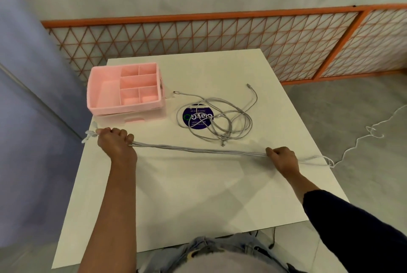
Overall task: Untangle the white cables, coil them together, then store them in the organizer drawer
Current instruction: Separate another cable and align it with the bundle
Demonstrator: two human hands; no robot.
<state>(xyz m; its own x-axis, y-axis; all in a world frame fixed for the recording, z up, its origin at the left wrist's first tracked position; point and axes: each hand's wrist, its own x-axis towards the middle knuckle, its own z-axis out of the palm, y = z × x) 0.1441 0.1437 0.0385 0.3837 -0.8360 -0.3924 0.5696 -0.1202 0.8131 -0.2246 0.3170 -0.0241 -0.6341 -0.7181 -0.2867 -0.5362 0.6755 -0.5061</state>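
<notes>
**Cable bundle pulled taut between two fists**

Closest to me, a dark sleeve (352, 228) covers the right forearm; the left forearm is bare. Both reach out over the white table (198, 206). The left hand (115, 142) is clenched around one end of the white cable bundle (198, 150) near the table's left edge, and a few plug ends (89, 136) poke out past the fist. The right hand (282, 158) grips the other end near the right edge, with looped ends (321, 159) trailing past it. Between the fists the strands run side by side in a nearly straight line just above the tabletop.

Beyond that line I see a loose cable tangle (220, 118) lying on the table, partly over a round purple sticker (197, 119). To its left stands the pink organizer (125, 87), its open compartments facing up and its drawer (132, 119) at the base, front towards me. Further back an orange lattice fence (198, 34) crosses the floor, and a thin white cord (363, 138) lies on the floor at right.
</notes>
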